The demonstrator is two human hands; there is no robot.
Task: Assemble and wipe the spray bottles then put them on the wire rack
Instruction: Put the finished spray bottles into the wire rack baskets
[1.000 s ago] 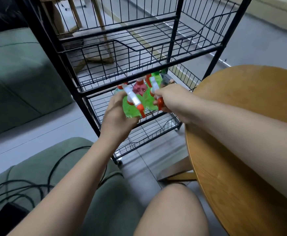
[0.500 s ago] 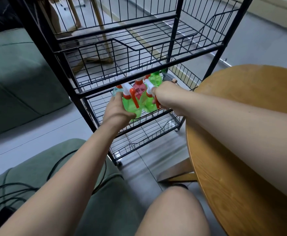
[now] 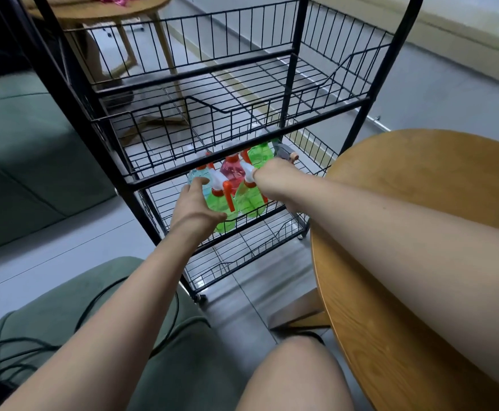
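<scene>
While placing looks nearly done, left hand (image 3: 196,204) grips a green bottle (image 3: 223,212), right hand (image 3: 272,176) a second bottle (image 3: 249,203) at its three o'clock, low on the wire rack (image 3: 115,161); next, release both upright.

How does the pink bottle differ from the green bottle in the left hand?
The pink bottle is pink and stands further back, with no hand gripping it; the green bottle is green, at the shelf's front edge, gripped by the left hand. Both carry white-and-orange spray heads and are within the same tier of the wire rack.
</scene>
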